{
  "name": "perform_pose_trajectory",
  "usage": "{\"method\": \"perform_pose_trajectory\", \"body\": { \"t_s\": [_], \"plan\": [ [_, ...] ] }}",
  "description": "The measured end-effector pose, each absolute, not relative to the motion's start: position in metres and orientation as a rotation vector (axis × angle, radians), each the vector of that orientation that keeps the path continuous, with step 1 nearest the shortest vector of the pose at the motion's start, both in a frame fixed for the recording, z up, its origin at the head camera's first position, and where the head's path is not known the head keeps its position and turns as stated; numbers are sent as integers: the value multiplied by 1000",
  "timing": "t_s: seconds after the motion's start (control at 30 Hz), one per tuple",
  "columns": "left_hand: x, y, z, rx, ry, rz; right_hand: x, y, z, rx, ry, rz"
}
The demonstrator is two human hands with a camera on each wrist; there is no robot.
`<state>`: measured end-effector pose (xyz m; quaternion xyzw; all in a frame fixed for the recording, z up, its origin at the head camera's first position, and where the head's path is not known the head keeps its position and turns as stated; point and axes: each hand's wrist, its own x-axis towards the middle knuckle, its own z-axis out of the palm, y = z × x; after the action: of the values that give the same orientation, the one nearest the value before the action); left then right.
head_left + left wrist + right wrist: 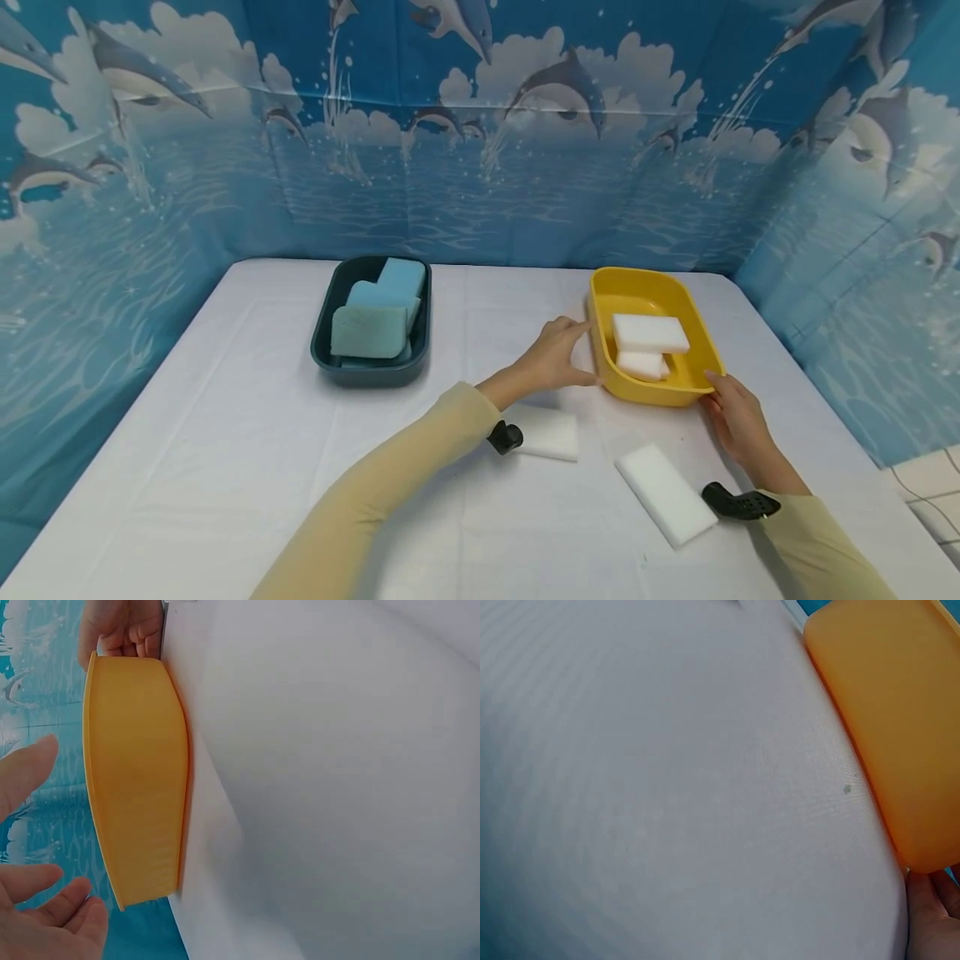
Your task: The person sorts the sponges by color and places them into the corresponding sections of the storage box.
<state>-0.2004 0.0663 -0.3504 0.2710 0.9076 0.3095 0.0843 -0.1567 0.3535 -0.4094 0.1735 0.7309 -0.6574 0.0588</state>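
Observation:
A yellow plastic tub (637,392) stands at the right of the table, with white sponge blocks (650,333) inside, one lying over another. At its front right corner my right hand (738,421) pinches the rim, thumb on top and fingers against the outside. My left hand (551,358) reaches to the tub's left side, fingers and thumb spread. In the left wrist view, a gap shows between the left hand (45,919) and the tub wall (135,772). A white sponge (551,432) lies partly behind the left wrist; another white sponge (667,493) lies left of the right wrist.
A dark teal tub (322,333) holding several blue-green sponges (367,332) stands at the back left. White cloth (225,467) covers the table. A dolphin-print curtain (480,208) hangs behind the table and along both sides.

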Motion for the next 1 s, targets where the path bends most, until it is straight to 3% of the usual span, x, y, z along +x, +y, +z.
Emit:
{"method": "perform_pose_trajectory", "body": {
  "t_s": [1.0],
  "plan": [
    [-180,13,-376,830,2662,723,-159,353,-415,581,2174,-2031]
  ]
}}
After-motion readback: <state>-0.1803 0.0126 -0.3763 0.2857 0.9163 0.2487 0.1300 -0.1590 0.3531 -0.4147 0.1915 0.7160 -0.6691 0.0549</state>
